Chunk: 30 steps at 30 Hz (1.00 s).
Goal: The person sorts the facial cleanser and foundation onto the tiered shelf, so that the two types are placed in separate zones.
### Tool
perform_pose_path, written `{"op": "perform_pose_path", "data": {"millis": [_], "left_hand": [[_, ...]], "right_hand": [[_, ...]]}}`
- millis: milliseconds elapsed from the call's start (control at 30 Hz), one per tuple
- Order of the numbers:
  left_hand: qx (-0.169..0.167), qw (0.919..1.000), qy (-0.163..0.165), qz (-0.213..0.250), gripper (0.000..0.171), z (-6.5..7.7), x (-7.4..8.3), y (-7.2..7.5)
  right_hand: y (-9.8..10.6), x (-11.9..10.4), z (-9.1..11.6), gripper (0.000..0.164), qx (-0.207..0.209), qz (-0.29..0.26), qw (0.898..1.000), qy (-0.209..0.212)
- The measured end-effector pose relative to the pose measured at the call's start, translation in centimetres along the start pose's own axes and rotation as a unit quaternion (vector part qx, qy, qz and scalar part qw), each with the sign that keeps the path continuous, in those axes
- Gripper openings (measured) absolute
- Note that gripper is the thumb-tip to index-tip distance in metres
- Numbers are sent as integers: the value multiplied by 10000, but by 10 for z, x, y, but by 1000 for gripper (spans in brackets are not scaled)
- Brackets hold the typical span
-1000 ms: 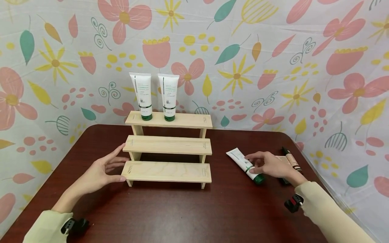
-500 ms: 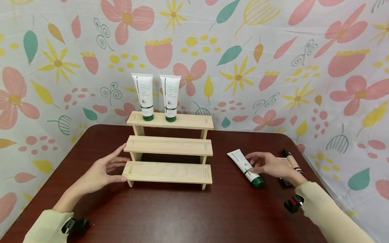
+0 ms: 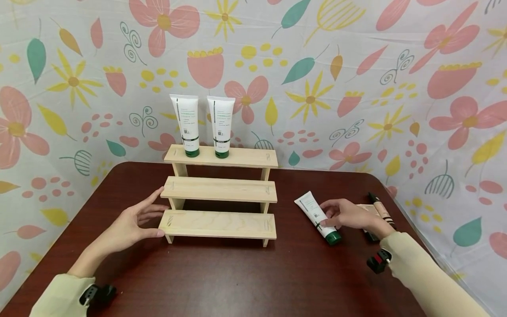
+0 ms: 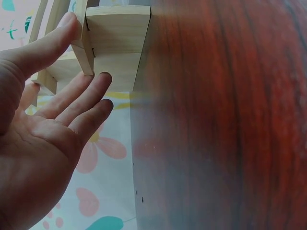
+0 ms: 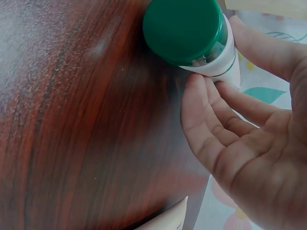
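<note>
A pale wooden three-step display stand [image 3: 218,222] stands in the head view. My left hand [image 3: 126,224] is at its left end, fingers nearly straight. The thumb touches the lowest step and the index finger reaches the middle one; the left wrist view shows the fingertips [image 4: 105,79] against the wood. On the right, my right hand [image 3: 350,214] pinches a white squeeze tube [image 3: 314,213] with a green cap [image 5: 182,28]. Thumb and fingers lie on opposite sides of the tube near its cap, and it lies slanted at the table.
Two matching white tubes, one left [image 3: 186,123] and one right [image 3: 222,125], stand cap-down on the top step. Beyond my right hand lie a black-and-beige tube [image 3: 381,209] and a flat beige item [image 3: 370,210], partly hidden. A flowered cloth [image 3: 277,66] hangs behind the dark table [image 3: 222,277].
The tube at my right hand has turned slightly, its cap end shifting left and toward me. My right hand has closed in on it. The left hand keeps its place at the stand.
</note>
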<state>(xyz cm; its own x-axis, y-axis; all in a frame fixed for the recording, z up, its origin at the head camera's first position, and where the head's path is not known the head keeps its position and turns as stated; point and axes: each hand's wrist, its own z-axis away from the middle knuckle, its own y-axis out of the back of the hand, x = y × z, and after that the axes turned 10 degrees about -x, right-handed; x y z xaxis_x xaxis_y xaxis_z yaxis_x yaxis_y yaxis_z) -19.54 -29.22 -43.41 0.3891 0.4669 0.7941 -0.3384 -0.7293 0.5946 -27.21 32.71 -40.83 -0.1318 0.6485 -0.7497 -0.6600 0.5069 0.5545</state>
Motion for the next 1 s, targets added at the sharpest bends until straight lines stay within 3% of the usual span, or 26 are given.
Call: {"op": "perform_pose_path", "data": {"millis": [400,867,1000], "left_hand": [[-12,10000,-39,17,112,1,-3,0],[20,10000,-57,-68,111,0,-2,0],[23,10000,-54,-78,111,0,-1,0]], "right_hand": [[-1,3,-4,49,-201,198,9996,-58],[-1,0,-9,52,-603,443,9958,522],[-2,-1,-10,56,-735,334,9955,505]]}}
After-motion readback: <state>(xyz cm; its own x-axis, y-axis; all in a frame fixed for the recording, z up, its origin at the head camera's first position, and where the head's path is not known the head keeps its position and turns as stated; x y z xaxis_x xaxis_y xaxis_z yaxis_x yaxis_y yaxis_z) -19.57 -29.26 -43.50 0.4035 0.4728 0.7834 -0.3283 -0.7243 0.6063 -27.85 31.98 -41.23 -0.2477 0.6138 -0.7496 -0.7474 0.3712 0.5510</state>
